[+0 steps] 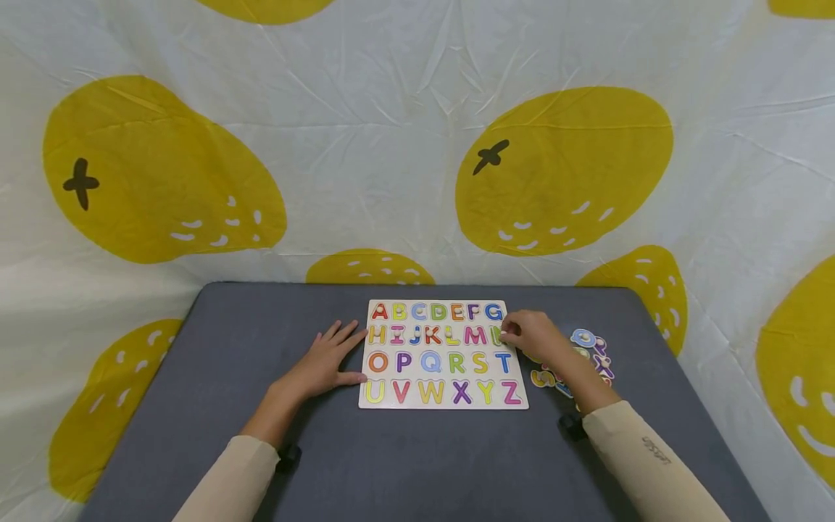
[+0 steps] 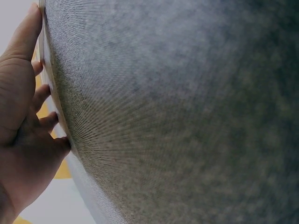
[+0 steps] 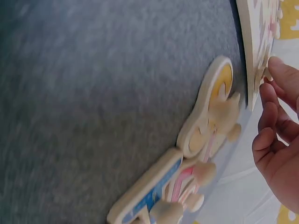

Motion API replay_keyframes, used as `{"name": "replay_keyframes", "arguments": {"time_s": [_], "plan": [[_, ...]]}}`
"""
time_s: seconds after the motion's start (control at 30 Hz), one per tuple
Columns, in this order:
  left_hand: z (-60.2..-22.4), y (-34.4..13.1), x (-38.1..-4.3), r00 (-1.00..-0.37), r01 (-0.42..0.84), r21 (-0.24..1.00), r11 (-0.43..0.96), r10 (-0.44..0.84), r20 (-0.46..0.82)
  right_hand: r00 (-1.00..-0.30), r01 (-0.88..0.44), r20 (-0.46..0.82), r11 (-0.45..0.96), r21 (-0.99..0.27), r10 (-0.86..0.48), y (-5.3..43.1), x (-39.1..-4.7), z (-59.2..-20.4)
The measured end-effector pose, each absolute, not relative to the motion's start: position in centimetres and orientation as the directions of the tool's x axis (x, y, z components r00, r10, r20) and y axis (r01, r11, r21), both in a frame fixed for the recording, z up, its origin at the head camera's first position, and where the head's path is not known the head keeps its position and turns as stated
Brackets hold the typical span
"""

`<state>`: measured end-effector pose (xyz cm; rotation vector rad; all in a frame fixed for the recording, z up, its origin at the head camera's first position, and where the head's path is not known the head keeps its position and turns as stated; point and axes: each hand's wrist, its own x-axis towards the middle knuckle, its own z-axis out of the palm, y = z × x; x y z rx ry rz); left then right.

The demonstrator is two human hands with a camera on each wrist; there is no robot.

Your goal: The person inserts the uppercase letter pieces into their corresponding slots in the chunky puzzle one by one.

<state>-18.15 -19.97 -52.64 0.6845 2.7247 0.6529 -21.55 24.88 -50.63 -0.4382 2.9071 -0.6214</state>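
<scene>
A white alphabet puzzle board (image 1: pixel 433 349) lies on the dark grey table, with its letters in four rows. My left hand (image 1: pixel 322 365), fingers spread, rests at the board's left edge; the left wrist view shows the thumb and fingertips touching that edge. At the right end of the second row, my right hand (image 1: pixel 538 337) pinches the letter N piece (image 1: pixel 497 336) between thumb and fingers. Its fingers cover part of the piece, and whether it sits fully in its recess cannot be told. Small knobs stand on the letters A to M.
Right of the board lies a heap of loose knobbed letter pieces (image 1: pixel 596 349), partly hidden beneath my right forearm. In the right wrist view, a yellow piece (image 3: pixel 219 86) and a blue piece (image 3: pixel 152 196) lie near the board's edge. A lemon-print cloth (image 1: pixel 391 181) hangs behind the table (image 1: pixel 417 464).
</scene>
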Motion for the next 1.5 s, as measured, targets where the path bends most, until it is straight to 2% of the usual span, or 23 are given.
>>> {"name": "replay_keyframes", "arguments": {"time_s": [0.63,0.9,1.5], "plan": [[-52.5,-19.8,-18.1,-0.853,0.393,0.483,0.782,0.506,-0.126,-0.96,-0.205,-0.084,0.877,-0.435,-0.266,23.9,-21.5,-51.4],[-52.7,-20.1,-18.0,-0.855,0.391,0.483,0.783,0.504,-0.123,-0.96,-0.222,-0.048,0.852,-0.474,-0.277,24.0,-21.1,-51.1],[-52.5,-20.0,-18.1,-0.855,0.394,0.474,0.788,0.503,-0.127,-0.946,-0.295,0.014,0.842,-0.451,-0.324,32.1,-18.1,-49.3]]}}
